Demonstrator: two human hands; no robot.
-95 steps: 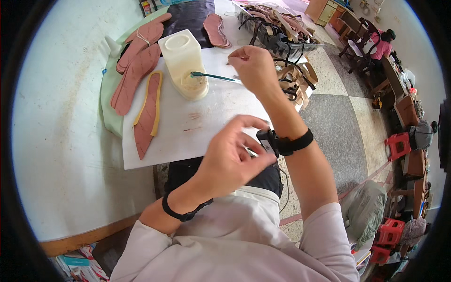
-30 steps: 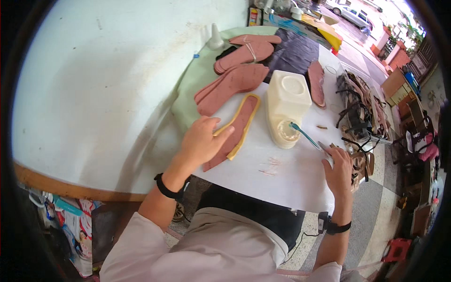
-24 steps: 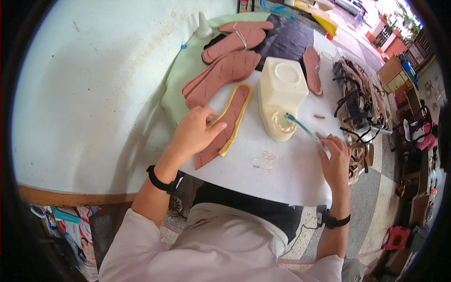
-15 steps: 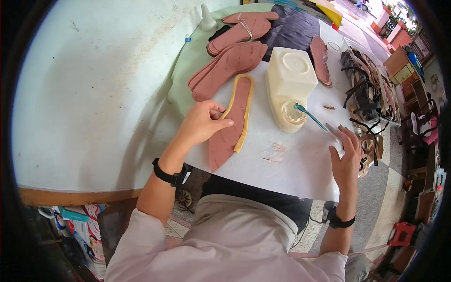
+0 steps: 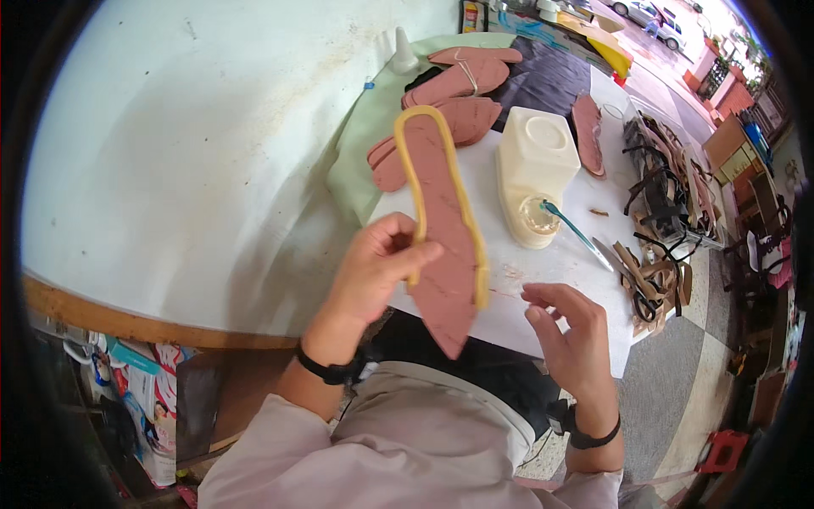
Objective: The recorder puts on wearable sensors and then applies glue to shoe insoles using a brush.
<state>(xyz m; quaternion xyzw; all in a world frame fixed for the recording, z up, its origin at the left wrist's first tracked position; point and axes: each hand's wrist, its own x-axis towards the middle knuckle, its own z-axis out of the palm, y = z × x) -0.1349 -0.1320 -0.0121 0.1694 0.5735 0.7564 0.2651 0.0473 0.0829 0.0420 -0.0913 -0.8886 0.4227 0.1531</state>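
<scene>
My left hand [image 5: 373,267] pinches a reddish-brown shoe insole [image 5: 443,216] by its left edge, thumb on top. The insole is raised off the table, its pointed end toward me, with a yellow strip running round the heel and along both sides. My right hand [image 5: 572,335] hangs over the table's front edge, fingers curved and apart, holding nothing. Beyond it stands a cream plastic container [image 5: 538,148] with a round opening facing me. A teal-handled brush [image 5: 577,234] rests with its head in that opening.
Stacked insoles [image 5: 471,121] lie behind the held one, and a single insole [image 5: 587,136] lies right of the container. Scissors [image 5: 640,293] and tan strips sit at the table's right edge, beside a bin of straps [image 5: 670,178]. A white wall [image 5: 195,153] borders the left.
My left hand has lifted the insole off the table and toward me. My right hand has moved left, away from the scissors and brush handle. The view has shifted slightly.
</scene>
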